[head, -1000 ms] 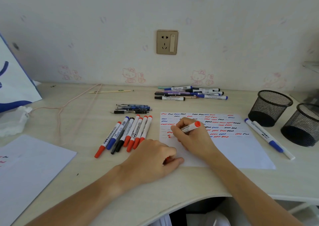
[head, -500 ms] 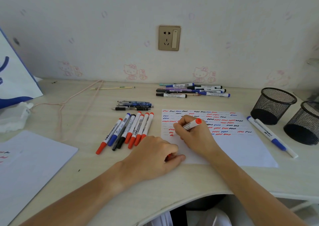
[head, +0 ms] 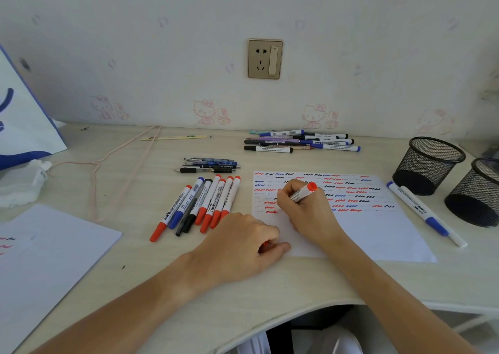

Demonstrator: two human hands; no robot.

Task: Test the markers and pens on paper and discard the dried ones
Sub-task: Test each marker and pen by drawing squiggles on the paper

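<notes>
Now the right hand grips a red marker, tip on the paper; left hand, curled round a red cap, rests at the paper's near-left corner.

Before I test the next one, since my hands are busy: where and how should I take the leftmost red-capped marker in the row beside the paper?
Pinch the white barrel of the leftmost red-capped marker at mid-length, coming from above and its left. It lies flat and tilted, cap toward you, with bare desk on its left but a blue-capped marker close against its right.
</notes>
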